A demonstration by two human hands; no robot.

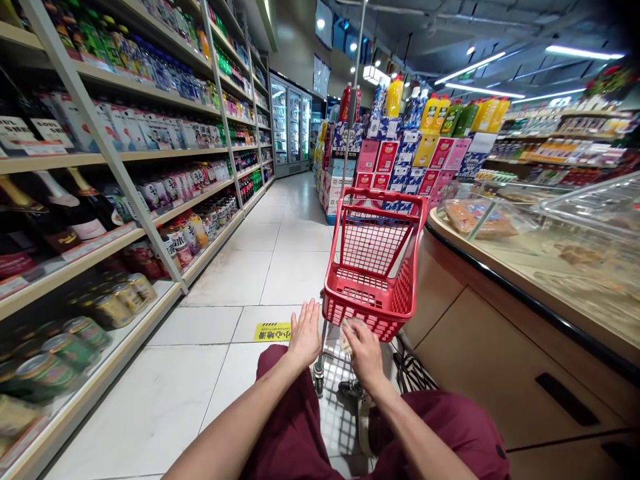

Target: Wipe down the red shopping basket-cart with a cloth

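A red plastic shopping cart (373, 287) stands right in front of my bent knees, its mesh basket holding nothing that I can see. My left hand (305, 337) is stretched out flat beside the basket's near left corner, with nothing in it. Just in front of the basket's lower front edge, my right hand (363, 350) is closed around a small pale cloth or wipe (345, 340), mostly hidden by the fingers. A caster wheel (319, 379) of the cart shows below and between my hands.
On the left run shelves (165, 213) of cans and bottles. A yellow wet-floor sticker (271, 332) lies on the tiles. At right a wooden counter (475, 333) stands close to the cart. Stacked drink boxes (385, 163) rise behind it. Striped fabric (414, 370) is by the counter's base.
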